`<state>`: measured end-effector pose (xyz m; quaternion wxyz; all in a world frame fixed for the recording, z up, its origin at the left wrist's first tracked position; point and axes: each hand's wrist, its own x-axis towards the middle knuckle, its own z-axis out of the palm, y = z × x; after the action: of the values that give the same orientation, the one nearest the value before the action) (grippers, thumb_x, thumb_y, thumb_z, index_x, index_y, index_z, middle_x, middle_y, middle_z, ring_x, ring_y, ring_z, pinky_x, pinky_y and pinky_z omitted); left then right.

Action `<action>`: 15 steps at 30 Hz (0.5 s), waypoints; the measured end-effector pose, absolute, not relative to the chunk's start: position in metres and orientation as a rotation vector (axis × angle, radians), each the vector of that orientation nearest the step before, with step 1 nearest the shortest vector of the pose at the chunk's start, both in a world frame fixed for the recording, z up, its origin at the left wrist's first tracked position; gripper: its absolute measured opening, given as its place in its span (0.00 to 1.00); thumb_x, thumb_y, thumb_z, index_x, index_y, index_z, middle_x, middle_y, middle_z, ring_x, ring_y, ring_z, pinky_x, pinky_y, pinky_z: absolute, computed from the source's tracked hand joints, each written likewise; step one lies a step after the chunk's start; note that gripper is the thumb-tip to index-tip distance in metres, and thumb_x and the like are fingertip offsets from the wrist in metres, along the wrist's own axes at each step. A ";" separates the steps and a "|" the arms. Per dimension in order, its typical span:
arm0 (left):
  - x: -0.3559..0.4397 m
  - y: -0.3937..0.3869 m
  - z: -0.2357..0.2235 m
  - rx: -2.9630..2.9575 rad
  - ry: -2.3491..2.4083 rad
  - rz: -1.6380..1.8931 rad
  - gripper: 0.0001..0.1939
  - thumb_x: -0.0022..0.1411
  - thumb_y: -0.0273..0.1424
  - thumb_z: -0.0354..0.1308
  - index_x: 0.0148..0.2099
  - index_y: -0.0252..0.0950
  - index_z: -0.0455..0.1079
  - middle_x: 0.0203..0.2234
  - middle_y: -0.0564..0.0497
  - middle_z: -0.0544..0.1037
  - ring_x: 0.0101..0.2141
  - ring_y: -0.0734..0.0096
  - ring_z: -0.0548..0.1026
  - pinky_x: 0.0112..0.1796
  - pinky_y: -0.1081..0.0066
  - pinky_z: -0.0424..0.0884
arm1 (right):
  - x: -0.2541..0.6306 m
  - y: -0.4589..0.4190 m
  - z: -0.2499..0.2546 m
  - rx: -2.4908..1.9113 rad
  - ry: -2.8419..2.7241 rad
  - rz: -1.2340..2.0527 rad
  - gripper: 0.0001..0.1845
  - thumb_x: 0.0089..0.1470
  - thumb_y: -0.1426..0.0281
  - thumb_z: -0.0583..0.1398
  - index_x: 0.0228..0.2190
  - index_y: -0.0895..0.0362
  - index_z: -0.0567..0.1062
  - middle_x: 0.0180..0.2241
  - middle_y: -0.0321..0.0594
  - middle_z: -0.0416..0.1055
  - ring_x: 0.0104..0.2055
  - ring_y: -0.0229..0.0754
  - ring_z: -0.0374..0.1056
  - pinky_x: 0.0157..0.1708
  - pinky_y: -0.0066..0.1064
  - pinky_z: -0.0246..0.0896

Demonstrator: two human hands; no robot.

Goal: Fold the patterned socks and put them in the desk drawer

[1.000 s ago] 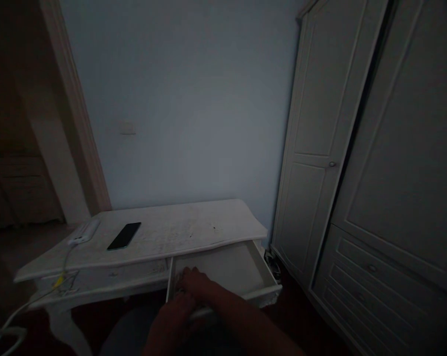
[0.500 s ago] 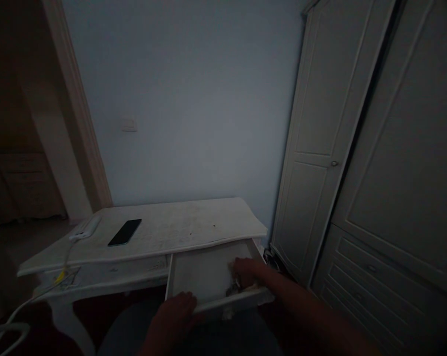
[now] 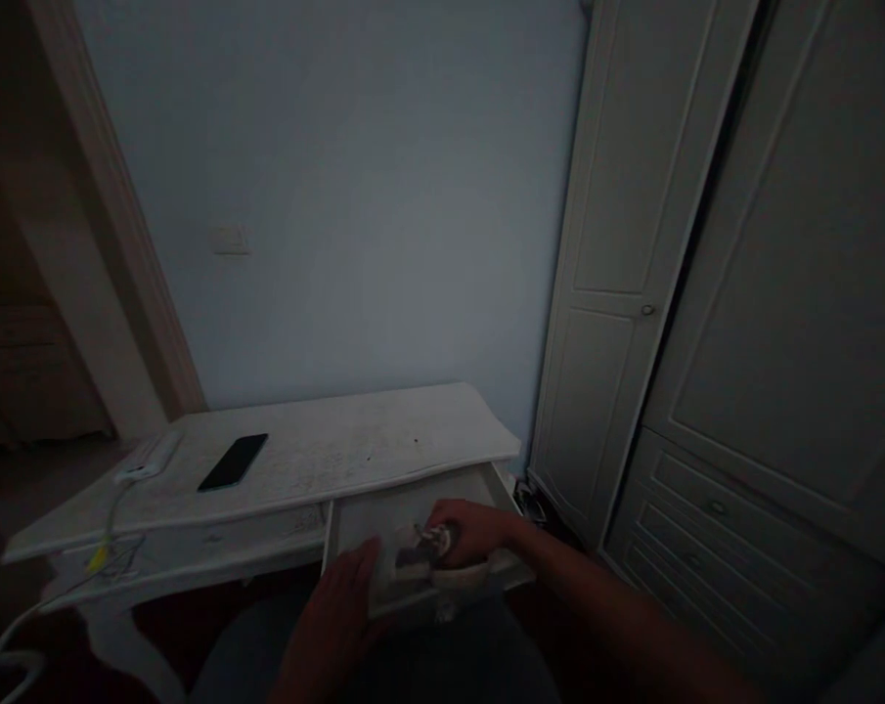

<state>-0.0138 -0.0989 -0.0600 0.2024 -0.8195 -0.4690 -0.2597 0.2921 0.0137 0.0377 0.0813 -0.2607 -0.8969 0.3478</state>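
A white drawer (image 3: 391,509) stands pulled out of a white desk (image 3: 383,420). Over the drawer's front left corner lies my left hand (image 3: 344,598), its fingers bent across the edge and the thumb hidden. My right hand (image 3: 471,536) is inside the drawer, closed around a tangled bundle of small light and dark things (image 3: 436,540). Dim light and blur keep me from naming what is in the bundle. Below my right hand, a pale object (image 3: 461,577) shows near the drawer's front panel, partly covered.
A dark phone (image 3: 234,462) lies on the desk's left part. Beside it sits a white power strip (image 3: 149,458) with a cable hanging off the left end. To the right stands a tall white wardrobe (image 3: 610,362). Some dark items (image 3: 530,501) lie on the floor between desk and wardrobe.
My right hand has moved left within the drawer and lifted slightly, carrying the bundle. My left hand has shifted a little, fingers reaching farther over the corner. The view has turned slightly right.
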 end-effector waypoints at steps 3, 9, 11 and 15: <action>-0.010 -0.100 -0.057 -2.301 -1.302 -0.646 0.47 0.70 0.47 0.61 0.79 0.41 0.42 0.65 0.42 0.75 0.61 0.50 0.76 0.61 0.54 0.72 | 0.345 -0.018 0.055 -0.829 -2.604 0.721 0.26 0.41 0.62 0.74 0.45 0.53 0.83 0.46 0.41 0.72 0.45 0.46 0.72 0.47 0.34 0.66; -0.002 -0.103 -0.029 -2.600 -1.430 -0.342 0.34 0.69 0.32 0.59 0.74 0.43 0.59 0.57 0.47 0.81 0.59 0.57 0.77 0.67 0.54 0.65 | 0.283 -0.063 0.036 -0.735 -2.711 0.331 0.31 0.46 0.55 0.73 0.53 0.43 0.79 0.58 0.44 0.69 0.53 0.52 0.68 0.47 0.36 0.65; 0.000 -0.106 -0.017 -2.700 -1.582 -0.235 0.28 0.67 0.27 0.58 0.67 0.48 0.70 0.57 0.49 0.82 0.60 0.56 0.76 0.65 0.56 0.67 | 0.243 -0.066 0.026 -0.689 -2.722 0.255 0.34 0.46 0.51 0.73 0.55 0.40 0.77 0.60 0.42 0.69 0.55 0.56 0.67 0.46 0.38 0.65; 0.005 -0.112 -0.002 -2.681 -1.906 -0.032 0.25 0.66 0.26 0.55 0.64 0.43 0.73 0.50 0.43 0.84 0.52 0.54 0.81 0.54 0.59 0.73 | 0.226 -0.066 0.019 -0.653 -2.735 0.159 0.32 0.51 0.48 0.70 0.57 0.39 0.75 0.62 0.41 0.67 0.54 0.55 0.66 0.46 0.39 0.66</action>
<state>0.0052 -0.1124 -0.0021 -0.0739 -0.8127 -0.5779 -0.0097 0.2258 -0.0659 0.0187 0.1619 -0.2287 -0.9583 0.0557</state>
